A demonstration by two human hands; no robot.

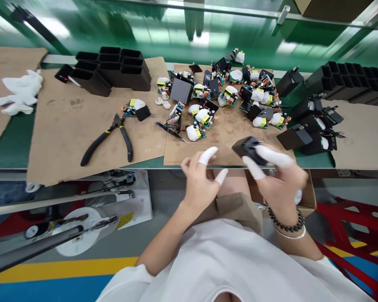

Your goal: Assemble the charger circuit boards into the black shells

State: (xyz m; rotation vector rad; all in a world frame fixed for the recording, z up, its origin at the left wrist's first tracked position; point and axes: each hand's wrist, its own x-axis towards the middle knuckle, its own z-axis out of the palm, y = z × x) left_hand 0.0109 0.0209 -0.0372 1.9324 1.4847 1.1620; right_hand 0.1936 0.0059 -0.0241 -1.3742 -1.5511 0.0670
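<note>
Plainly, the black case (247,148) is boxy; its edges look blurred.

Noted crumpled white gloves (19,93) on far-left cardboard (12,60), white cylinder (80,245) lower left (partly behind dark rod (34,248)), red metal framework (332,222) lower right, yellow floor band (66,270) beside blue band (34,289), brown box (334,9) top right.

Electronics workshop: circuit boards (203,116), pliers (117,121), green workbench (6,136)
</note>
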